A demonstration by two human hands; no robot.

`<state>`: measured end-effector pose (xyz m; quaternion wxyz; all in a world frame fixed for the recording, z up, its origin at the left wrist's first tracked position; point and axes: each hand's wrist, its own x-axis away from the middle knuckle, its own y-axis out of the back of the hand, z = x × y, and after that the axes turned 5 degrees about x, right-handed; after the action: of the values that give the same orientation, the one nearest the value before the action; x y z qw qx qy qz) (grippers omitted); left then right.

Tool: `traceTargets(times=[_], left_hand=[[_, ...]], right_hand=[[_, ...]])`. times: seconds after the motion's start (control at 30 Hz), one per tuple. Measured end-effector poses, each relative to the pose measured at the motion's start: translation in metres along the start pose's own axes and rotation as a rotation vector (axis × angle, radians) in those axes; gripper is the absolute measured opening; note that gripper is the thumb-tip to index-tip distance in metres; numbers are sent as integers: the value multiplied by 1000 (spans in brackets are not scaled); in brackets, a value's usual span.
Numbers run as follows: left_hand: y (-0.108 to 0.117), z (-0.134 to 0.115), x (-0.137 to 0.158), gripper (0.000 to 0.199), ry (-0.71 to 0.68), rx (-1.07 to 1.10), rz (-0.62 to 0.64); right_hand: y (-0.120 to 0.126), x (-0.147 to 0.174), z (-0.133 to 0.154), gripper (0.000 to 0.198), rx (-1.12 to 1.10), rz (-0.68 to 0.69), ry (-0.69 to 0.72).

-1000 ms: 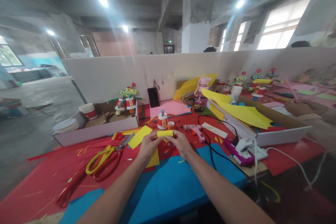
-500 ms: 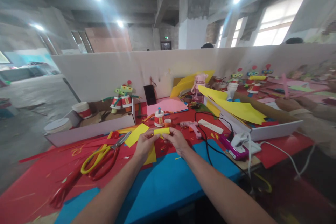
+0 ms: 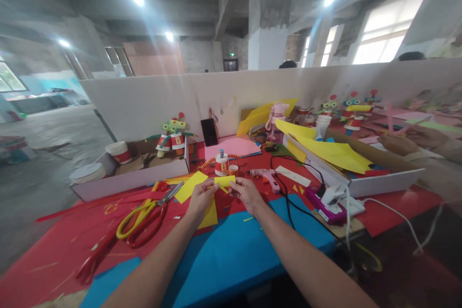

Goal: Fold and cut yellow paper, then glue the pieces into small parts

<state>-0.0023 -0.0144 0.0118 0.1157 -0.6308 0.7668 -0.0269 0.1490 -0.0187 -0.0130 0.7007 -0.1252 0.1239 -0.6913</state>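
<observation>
Between my two hands is a small yellow paper roll (image 3: 224, 182), held level above the table. My left hand (image 3: 200, 197) pinches its left end, and my right hand (image 3: 247, 193) grips the right end. Just beyond the roll stands a red-and-white paper cup figure (image 3: 221, 165) with coiled paper arms and a blue piece on top. A small orange-and-white roll (image 3: 233, 170) is at its right side. Yellow paper (image 3: 191, 186) lies by my left hand, partly hidden by it. To the right of my right hand rests a pink glue gun (image 3: 266, 178).
Large scissors (image 3: 151, 214) with yellow and red handles lie at left. A left box (image 3: 144, 176) holds cup figures; a right box (image 3: 390, 180) holds coloured paper. A purple power strip (image 3: 325, 206) trails cords at right. A phone (image 3: 209, 132) leans on the white partition. Another person's hands (image 3: 411, 142) are at far right.
The camera view has shifted slightly, so the whole scene sits a little further right. Both hands keep hold of the yellow paper roll, with little other visible movement.
</observation>
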Motion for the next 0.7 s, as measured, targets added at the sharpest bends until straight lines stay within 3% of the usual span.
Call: traceTargets(times=[0.17,0.43,0.7], left_hand=[[1,2,-1,19,-78,-52,-24],[-4,9,2,32,10,107,9],[-4,8,3,25,45,188,44]], right_hand=[[-1,2,0,39,30,-32,17],[-5,5,-1,39,98,-18,34],[-3,2,-1,37,107,-43,23]])
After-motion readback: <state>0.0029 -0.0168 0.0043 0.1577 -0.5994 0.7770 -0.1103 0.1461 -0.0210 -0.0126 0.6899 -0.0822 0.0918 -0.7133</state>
